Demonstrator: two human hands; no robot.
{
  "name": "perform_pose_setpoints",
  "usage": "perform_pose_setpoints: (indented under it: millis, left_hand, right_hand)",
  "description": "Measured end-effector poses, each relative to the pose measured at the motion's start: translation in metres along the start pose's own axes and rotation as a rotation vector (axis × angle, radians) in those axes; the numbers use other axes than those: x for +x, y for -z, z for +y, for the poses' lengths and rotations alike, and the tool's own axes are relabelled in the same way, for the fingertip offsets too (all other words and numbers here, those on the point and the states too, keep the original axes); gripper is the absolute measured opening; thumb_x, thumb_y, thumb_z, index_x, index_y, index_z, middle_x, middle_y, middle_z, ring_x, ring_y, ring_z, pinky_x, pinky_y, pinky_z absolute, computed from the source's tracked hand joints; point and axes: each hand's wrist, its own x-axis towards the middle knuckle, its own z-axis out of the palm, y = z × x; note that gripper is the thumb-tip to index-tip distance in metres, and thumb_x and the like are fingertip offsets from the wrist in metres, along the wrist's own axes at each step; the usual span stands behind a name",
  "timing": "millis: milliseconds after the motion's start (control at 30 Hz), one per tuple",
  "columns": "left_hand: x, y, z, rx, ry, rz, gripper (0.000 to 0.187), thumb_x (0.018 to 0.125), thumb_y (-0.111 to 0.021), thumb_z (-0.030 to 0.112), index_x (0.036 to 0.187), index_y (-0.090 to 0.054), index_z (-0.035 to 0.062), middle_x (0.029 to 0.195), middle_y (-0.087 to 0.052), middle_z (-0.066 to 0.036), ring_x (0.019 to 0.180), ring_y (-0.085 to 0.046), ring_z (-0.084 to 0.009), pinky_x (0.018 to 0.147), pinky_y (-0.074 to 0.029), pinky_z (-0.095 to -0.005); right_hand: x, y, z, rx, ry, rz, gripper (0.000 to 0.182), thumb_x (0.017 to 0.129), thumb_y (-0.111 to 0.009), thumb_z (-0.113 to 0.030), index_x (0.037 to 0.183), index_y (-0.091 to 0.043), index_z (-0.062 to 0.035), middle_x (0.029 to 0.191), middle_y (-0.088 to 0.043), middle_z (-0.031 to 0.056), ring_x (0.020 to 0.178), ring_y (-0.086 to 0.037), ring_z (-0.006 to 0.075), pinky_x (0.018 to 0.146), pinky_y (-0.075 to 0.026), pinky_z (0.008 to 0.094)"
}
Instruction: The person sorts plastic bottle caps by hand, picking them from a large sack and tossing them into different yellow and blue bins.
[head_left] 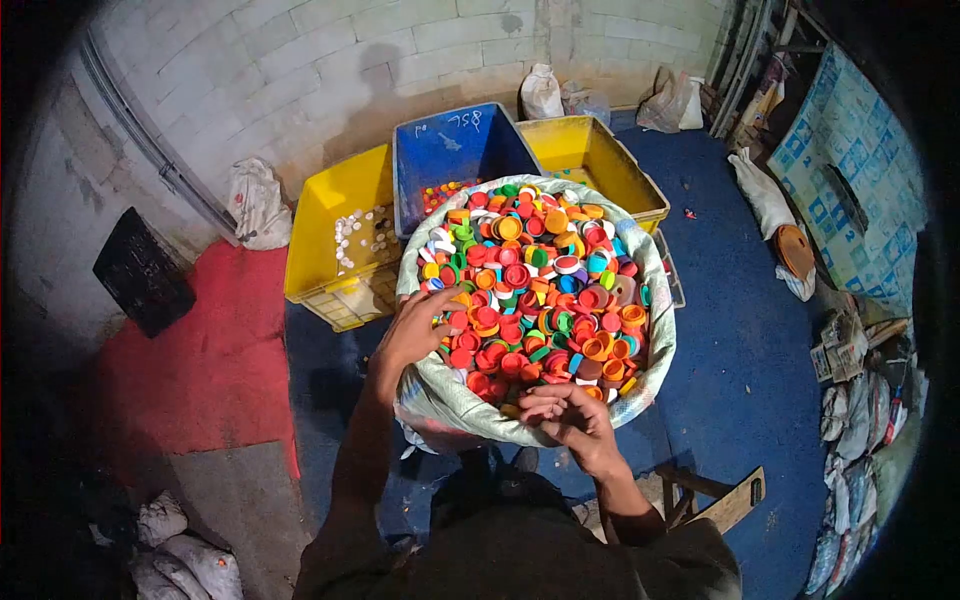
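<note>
A big pale woven sack (655, 375) stands in front of me, its rim rolled outward. It is filled to the top with plastic bottle caps (535, 300) in red, orange, yellow, green, white and blue. Over the left side of the pile, my left hand (412, 328) rests with fingers apart and touching caps. My right hand (578, 422) is at the sack's near rim, palm turned partly up. Its fingers are loosely bent and the thumb stands away from them. I see no cap held in either hand.
Behind the sack stand a yellow crate (345, 215) with white caps, a blue crate (455, 145) with small colourful caps, and another yellow crate (590, 150). White bags (541, 92) lean along the wall. A wooden stool (730, 500) is at my right.
</note>
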Motion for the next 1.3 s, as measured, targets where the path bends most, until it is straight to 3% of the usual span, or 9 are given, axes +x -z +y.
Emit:
perform_pose_setpoints:
  millis: [200, 267, 400, 533, 567, 800, 1000, 1133, 1300]
  left_hand:
    - [-0.001, 0.006, 0.003, -0.421, 0.048, 0.081, 0.054, 0.078, -0.071, 0.003, 0.128, -0.052, 0.0014, 0.109, -0.067, -0.011, 0.098, -0.063, -0.0211, 0.09, -0.048, -0.0357]
    - [-0.005, 0.002, 0.008, -0.815, 0.098, 0.213, 0.046, 0.081, -0.069, 0.003, 0.123, -0.053, -0.0003, 0.106, -0.065, -0.011, 0.1, -0.062, -0.0195, 0.091, -0.049, -0.0339]
    - [-0.011, 0.001, 0.01, -1.527, 0.138, 0.355, 0.032, 0.084, -0.065, 0.0, 0.115, -0.056, 0.0, 0.103, -0.062, -0.009, 0.102, -0.062, -0.021, 0.094, -0.049, -0.0338]
    - [-0.013, -0.004, 0.004, -1.838, 0.133, 0.327, 0.025, 0.083, -0.062, -0.005, 0.107, -0.058, 0.0015, 0.098, -0.063, -0.009, 0.102, -0.062, -0.0233, 0.095, -0.05, -0.0364]
    - [-0.012, -0.005, 0.004, -1.847, 0.14, 0.329, 0.025, 0.082, -0.062, -0.006, 0.106, -0.059, 0.0017, 0.098, -0.063, -0.009, 0.102, -0.062, -0.0233, 0.096, -0.05, -0.0362]
    - [-0.011, -0.01, 0.008, -1.849, 0.234, 0.344, 0.023, 0.081, -0.062, -0.007, 0.102, -0.06, 0.0024, 0.096, -0.063, -0.008, 0.099, -0.062, -0.0218, 0.096, -0.05, -0.0352]
    - [-0.011, -0.017, 0.009, -1.855, 0.267, 0.333, 0.023, 0.081, -0.06, -0.007, 0.102, -0.059, 0.0032, 0.092, -0.061, -0.007, 0.092, -0.061, -0.0186, 0.09, -0.05, -0.0334]
    - [-0.008, -0.015, 0.018, -1.876, 0.314, 0.232, 0.022, 0.082, -0.059, -0.007, 0.102, -0.06, 0.0024, 0.093, -0.061, -0.007, 0.086, -0.06, -0.016, 0.077, -0.051, -0.0297]
    - [0.003, -0.019, 0.04, -1.338, 0.355, 0.099, 0.014, 0.085, -0.067, 0.004, 0.096, -0.058, 0.0054, 0.088, -0.06, -0.001, 0.075, -0.054, -0.0077, 0.064, -0.042, -0.0217]
  right_hand:
    - [0.027, -0.015, -0.003, -0.328, -0.015, 0.259, 0.036, 0.085, -0.053, 0.011, 0.121, -0.051, 0.0042, 0.112, -0.062, 0.0105, 0.1, -0.058, 0.0127, 0.089, -0.047, 0.0261]
    - [0.054, -0.015, 0.007, -0.506, 0.02, 0.354, 0.028, 0.085, -0.057, 0.007, 0.113, -0.055, 0.0058, 0.092, -0.066, 0.0052, 0.09, -0.06, 0.0094, 0.081, -0.048, 0.0235]
    - [0.107, -0.018, 0.013, -0.908, 0.006, 0.453, 0.038, 0.08, -0.069, -0.002, 0.114, -0.054, 0.0061, 0.09, -0.07, 0.0123, 0.087, -0.065, 0.0204, 0.083, -0.05, 0.0296]
    - [0.132, -0.015, 0.038, -1.209, 0.041, 0.506, 0.045, 0.076, -0.074, -0.01, 0.115, -0.055, 0.0033, 0.092, -0.071, 0.0173, 0.092, -0.064, 0.0334, 0.088, -0.047, 0.0372]
    - [0.134, -0.019, 0.04, -1.269, 0.012, 0.535, 0.051, 0.075, -0.075, -0.018, 0.119, -0.056, 0.0, 0.091, -0.071, 0.0159, 0.095, -0.06, 0.0356, 0.088, -0.044, 0.0437]
    - [0.141, -0.031, 0.051, -1.523, -0.11, 0.608, 0.057, 0.075, -0.076, -0.028, 0.125, -0.056, -0.0061, 0.092, -0.072, 0.0071, 0.101, -0.055, 0.0322, 0.087, -0.037, 0.0451]
    - [0.137, -0.026, 0.052, -1.365, -0.063, 0.592, 0.057, 0.075, -0.075, -0.019, 0.126, -0.054, -0.002, 0.091, -0.073, 0.0088, 0.096, -0.059, 0.0288, 0.086, -0.042, 0.0428]
    - [0.133, -0.014, 0.057, -0.867, 0.049, 0.642, 0.052, 0.078, -0.071, -0.009, 0.125, -0.052, 0.0012, 0.088, -0.072, 0.0105, 0.096, -0.061, 0.0272, 0.084, -0.043, 0.0398]
    - [0.086, -0.026, 0.025, -0.353, 0.189, 0.739, 0.049, 0.083, -0.069, -0.001, 0.127, -0.047, 0.0035, 0.086, -0.07, 0.0095, 0.096, -0.064, 0.0174, 0.09, -0.048, 0.0319]
